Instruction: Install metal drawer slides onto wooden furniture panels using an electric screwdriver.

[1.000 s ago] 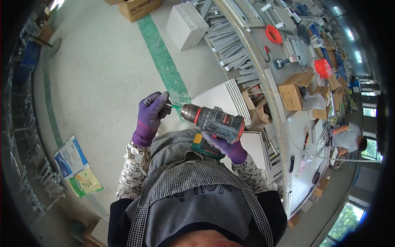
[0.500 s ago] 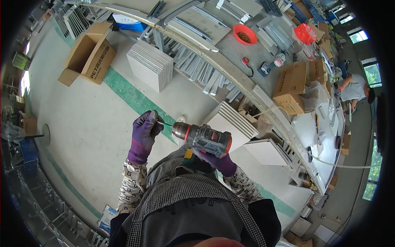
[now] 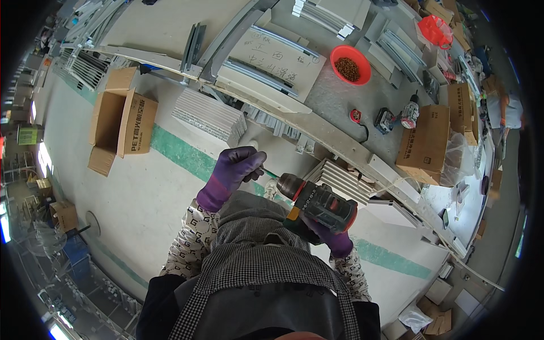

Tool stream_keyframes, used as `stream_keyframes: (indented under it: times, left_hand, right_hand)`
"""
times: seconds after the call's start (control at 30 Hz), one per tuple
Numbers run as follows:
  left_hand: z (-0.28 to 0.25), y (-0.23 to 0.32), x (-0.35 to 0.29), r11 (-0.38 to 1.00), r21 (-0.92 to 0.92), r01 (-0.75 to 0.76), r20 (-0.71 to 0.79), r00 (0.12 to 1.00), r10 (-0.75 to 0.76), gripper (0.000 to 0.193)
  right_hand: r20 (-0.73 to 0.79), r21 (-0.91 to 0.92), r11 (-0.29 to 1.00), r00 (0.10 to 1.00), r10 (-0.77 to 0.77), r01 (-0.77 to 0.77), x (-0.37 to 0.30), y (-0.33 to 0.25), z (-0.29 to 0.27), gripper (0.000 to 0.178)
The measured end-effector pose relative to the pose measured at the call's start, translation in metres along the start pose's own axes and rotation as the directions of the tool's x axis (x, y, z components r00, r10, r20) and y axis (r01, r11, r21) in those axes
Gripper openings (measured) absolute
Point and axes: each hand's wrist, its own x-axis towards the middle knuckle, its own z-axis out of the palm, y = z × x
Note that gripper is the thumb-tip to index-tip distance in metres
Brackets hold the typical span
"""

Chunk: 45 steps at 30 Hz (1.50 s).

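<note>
My right hand (image 3: 334, 235), in a purple glove, grips a cordless drill (image 3: 326, 207) from below. The drill is black and grey with red trim, and its chuck points to the left. A thin greenish bit (image 3: 271, 174) sticks out of the chuck. My left hand (image 3: 235, 170), also gloved in purple, is closed in a pinch at the tip of that bit. What its fingers hold there is hidden or too small to name. Both hands are in front of my checked apron, off the workbench.
A long workbench (image 3: 340, 141) runs across ahead, bearing a red bowl (image 3: 363, 75) of small brownish pieces, a second drill (image 3: 409, 113) and a cardboard box (image 3: 422, 139). Below it are stacked panels (image 3: 207, 116). An open carton (image 3: 139, 124) stands on the floor. A person (image 3: 507, 110) is at far right.
The view has turned toward the workbench, so more of its top shows. Both hands and the drill appear further right in the picture; left hand and drill stay close together.
</note>
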Motion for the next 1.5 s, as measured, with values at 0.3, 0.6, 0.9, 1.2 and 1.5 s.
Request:
stream_keyframes:
  times: [0.3, 0.6, 0.9, 1.2, 1.5]
  left_hand:
    - [-0.049, 0.034, 0.154, 0.974, 0.12, 0.194, 0.246, 0.944, -0.219, 0.033]
    - [-0.138, 0.017, 0.291, 0.861, 0.505, -0.059, -0.044, 0.995, 0.094, 0.025]
    - [-0.163, -0.004, 0.379, 0.303, 0.897, -0.322, 0.27, 0.941, 0.202, 0.041]
    - [-0.173, -0.032, 0.393, 0.054, 0.883, -0.467, 0.436, 0.857, 0.277, 0.033]
    - [-0.181, -0.042, 0.386, 0.021, 0.912, -0.41, 0.38, 0.862, 0.336, 0.036]
  right_hand:
    - [-0.227, -0.351, 0.926, 0.947, -0.227, 0.138, 0.128, -0.022, 0.018, 0.034]
    - [-0.668, -0.368, 0.904, 0.738, -0.094, -0.218, 0.221, 0.109, 0.004, 0.019]
    - [-0.905, -0.1, 0.988, 0.423, -0.041, -0.118, 0.343, 0.187, -0.038, 0.014]
    - [-0.807, -0.118, 0.988, 0.589, -0.037, -0.1, 0.342, 0.214, -0.059, 0.031]
    - [-0.906, 0.299, 0.951, 0.291, 0.307, -0.072, 0.312, 0.156, 0.009, 0.042]
